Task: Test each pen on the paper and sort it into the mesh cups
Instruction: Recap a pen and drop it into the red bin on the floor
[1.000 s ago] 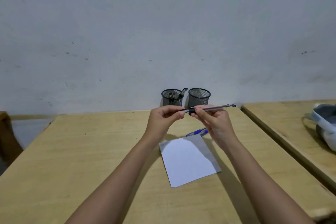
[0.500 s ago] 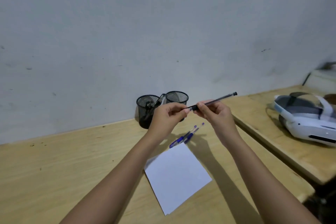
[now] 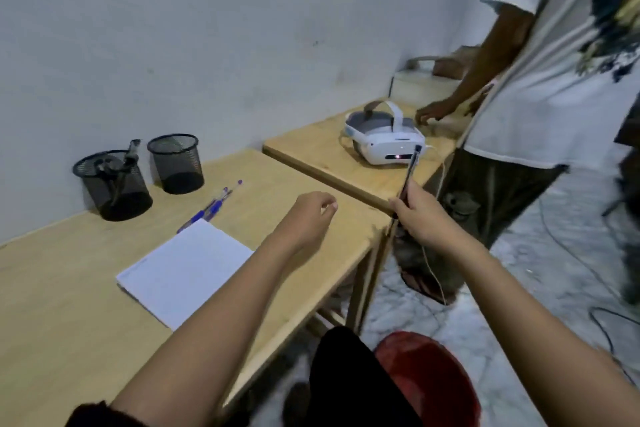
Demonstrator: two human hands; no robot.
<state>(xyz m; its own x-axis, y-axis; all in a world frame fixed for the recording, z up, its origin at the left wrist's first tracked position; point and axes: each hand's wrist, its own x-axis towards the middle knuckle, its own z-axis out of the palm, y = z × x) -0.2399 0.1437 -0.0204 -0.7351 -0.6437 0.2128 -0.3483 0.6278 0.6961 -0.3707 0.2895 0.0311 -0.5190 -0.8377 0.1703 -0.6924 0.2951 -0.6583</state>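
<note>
My right hand grips a dark pen upright, beyond the right edge of the desk. My left hand hovers over the desk with its fingers curled; whether it holds a small cap I cannot tell. A white sheet of paper lies on the wooden desk. Two blue pens rest just behind the paper. At the back left stand two black mesh cups: the left cup holds pens, the right cup looks empty.
A white headset lies on a second desk to the right. Another person in a white shirt stands there, a hand near the headset. A red stool and cables sit on the floor.
My view has swung right and down. My hands have come apart: the left let go of the pen, and the right has tilted it upright and carried it past the desk edge.
</note>
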